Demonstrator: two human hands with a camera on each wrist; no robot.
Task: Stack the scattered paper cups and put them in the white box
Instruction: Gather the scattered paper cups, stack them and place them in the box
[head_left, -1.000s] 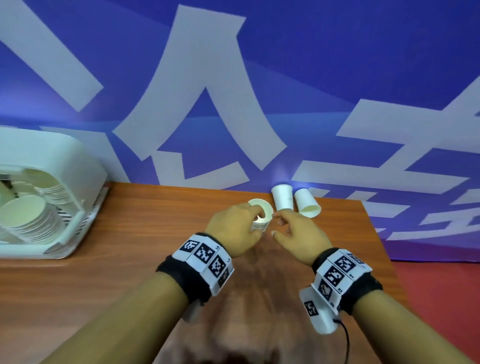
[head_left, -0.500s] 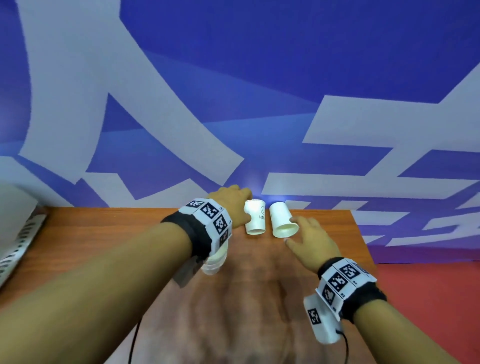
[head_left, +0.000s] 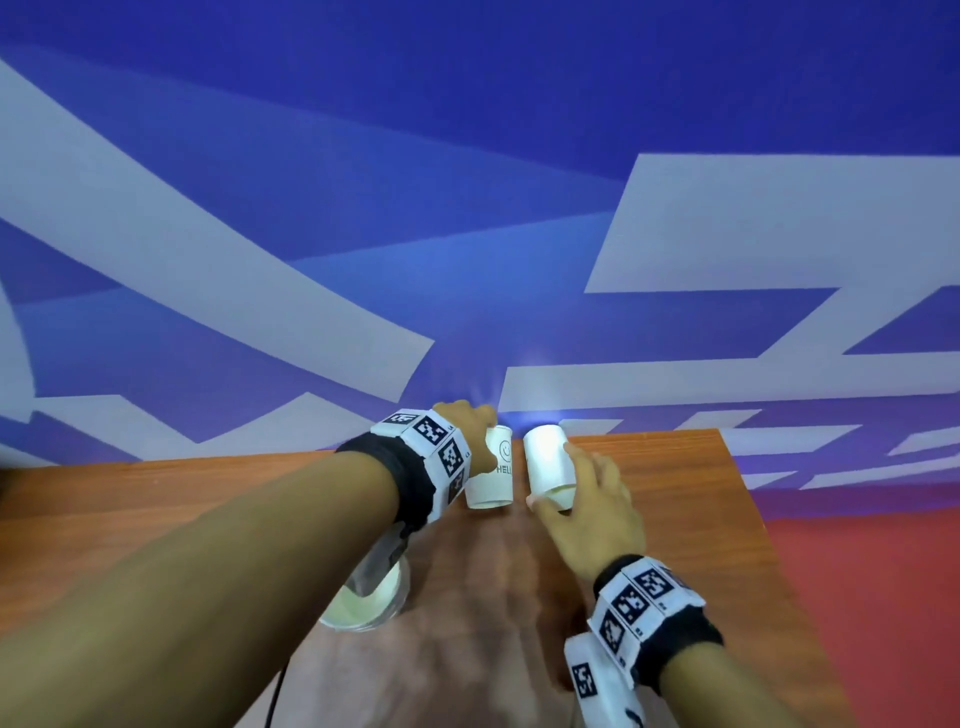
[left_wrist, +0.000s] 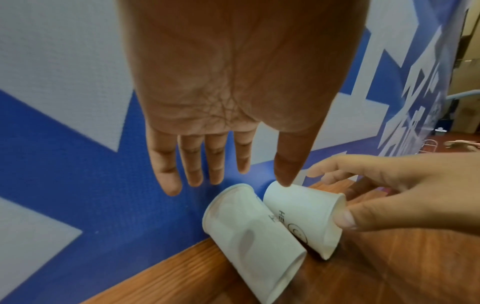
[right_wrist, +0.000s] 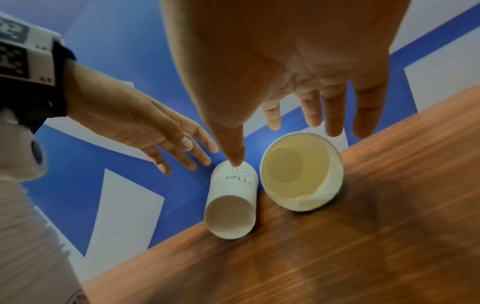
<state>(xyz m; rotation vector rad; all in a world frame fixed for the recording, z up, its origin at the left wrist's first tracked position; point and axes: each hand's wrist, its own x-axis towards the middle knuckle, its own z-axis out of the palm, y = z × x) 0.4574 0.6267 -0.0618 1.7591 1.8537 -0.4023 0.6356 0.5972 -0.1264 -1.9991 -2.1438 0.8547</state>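
2 white paper cups lie on their sides, touching each other, at the far edge of the brown wood-grain worktop, against the blue wall with pale grey shapes. The printed cup with a smiley and "HELLO" lies to the left; the plain cup lies to the right, its open mouth facing the person. The left hand hovers over the printed cup with fingers straight and spread, grasping nothing. The right hand reaches around the plain cup, thumb at the rim and fingers over its side; whether they have closed on it I cannot tell. A short stack of white paper cups stands on the worktop nearer the person, partly hidden under the left forearm. Both wrists wear black bands with black-and-white marker tags.
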